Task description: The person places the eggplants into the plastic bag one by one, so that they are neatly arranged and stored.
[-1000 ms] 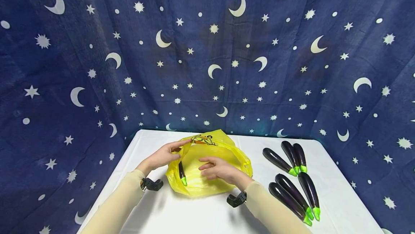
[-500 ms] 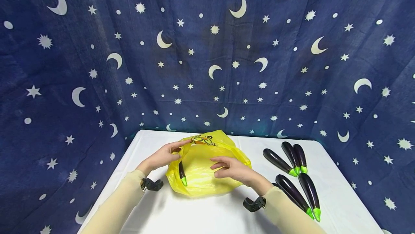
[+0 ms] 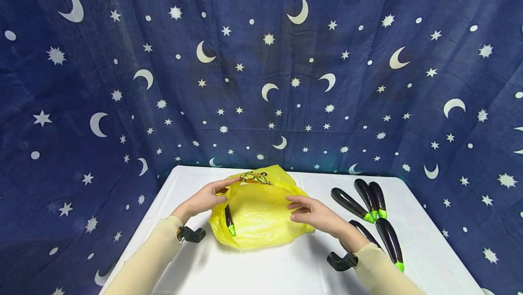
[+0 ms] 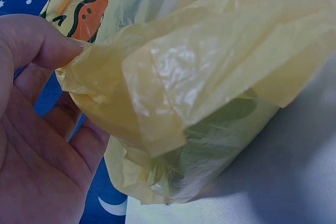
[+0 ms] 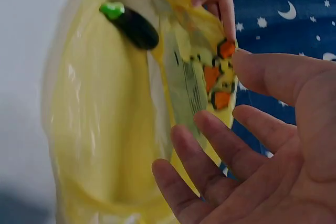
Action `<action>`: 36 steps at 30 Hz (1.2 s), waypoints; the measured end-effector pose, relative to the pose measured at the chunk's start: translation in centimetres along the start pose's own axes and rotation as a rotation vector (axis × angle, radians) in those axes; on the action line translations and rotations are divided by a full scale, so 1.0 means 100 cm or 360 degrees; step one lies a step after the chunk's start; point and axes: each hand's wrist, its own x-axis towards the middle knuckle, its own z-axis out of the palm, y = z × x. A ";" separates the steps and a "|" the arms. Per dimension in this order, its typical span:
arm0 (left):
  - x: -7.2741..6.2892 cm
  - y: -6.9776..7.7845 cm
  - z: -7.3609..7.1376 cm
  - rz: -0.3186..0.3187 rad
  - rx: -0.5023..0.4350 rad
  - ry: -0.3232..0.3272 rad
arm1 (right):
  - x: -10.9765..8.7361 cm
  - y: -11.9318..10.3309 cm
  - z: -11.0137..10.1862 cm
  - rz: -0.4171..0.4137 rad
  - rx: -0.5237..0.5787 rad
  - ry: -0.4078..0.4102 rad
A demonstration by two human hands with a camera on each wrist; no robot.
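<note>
A yellow plastic bag (image 3: 261,222) lies with its mouth spread on the white table. My left hand (image 3: 203,199) pinches the left edge of the bag's mouth between thumb and fingers; the left wrist view shows the thumb (image 4: 58,48) on the crumpled yellow film. Inside the bag, near its left wall, is a dark eggplant (image 3: 229,217) with a green cap, also visible in the right wrist view as an eggplant (image 5: 135,27). My right hand (image 3: 313,213) hovers at the bag's right edge, holding nothing, its fingers spread and slightly bent.
On the right of the table lie several more eggplants, among them one at the left of the far group (image 3: 348,201) and one nearer (image 3: 389,239). My right forearm partly covers the near group. A blue curtain (image 3: 245,81) with moons and stars hangs behind the table.
My right hand has moved right, from above the bag's middle to its right edge, and its arm covers more of the near eggplants. My left hand keeps its place on the bag.
</note>
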 end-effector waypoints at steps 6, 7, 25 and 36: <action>0.001 -0.001 -0.001 0.0013 -0.0002 -0.0010 | -0.019 0.012 -0.024 0.0018 -0.0074 0.0125; 0.001 -0.001 -0.001 0.0012 -0.0002 -0.0012 | -0.023 0.013 -0.028 0.0034 -0.0093 0.0151; 0.000 0.000 -0.002 0.0007 -0.0002 0.0019 | -0.071 0.040 -0.074 0.0235 -0.0448 0.0527; -0.002 -0.001 0.000 0.0019 -0.0003 0.0013 | -0.100 0.068 -0.098 0.0290 -0.0512 0.0674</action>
